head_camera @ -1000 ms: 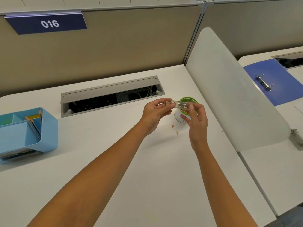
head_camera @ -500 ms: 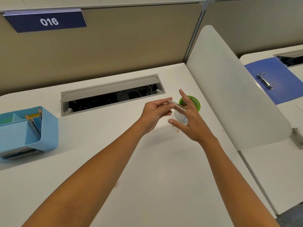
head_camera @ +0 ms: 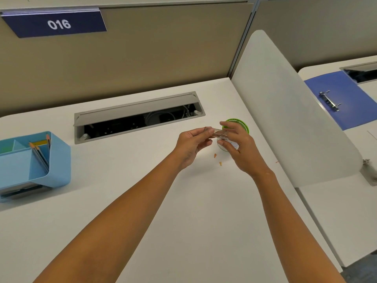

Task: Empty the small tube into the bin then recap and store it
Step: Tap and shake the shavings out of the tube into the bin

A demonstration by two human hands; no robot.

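A small clear tube (head_camera: 217, 133) lies roughly level between my two hands, just left of a small green-rimmed bin (head_camera: 243, 124) on the white desk (head_camera: 142, 201). My left hand (head_camera: 192, 142) pinches the tube's left end with thumb and fingers. My right hand (head_camera: 237, 146) closes around its right end, in front of the bin and hiding most of it. Whether a cap sits on the tube I cannot tell.
Two small orange shavings (head_camera: 217, 159) lie on the desk below the hands. A light blue organiser (head_camera: 40, 170) with pencils stands at the left. An open grey cable tray (head_camera: 138, 117) runs behind. A white divider (head_camera: 285, 111) stands right of the bin, a blue binder (head_camera: 342, 99) beyond it.
My right hand, open with spread fingers half a second ago, has closed back on the tube's right end. The left hand kept its hold on the tube.
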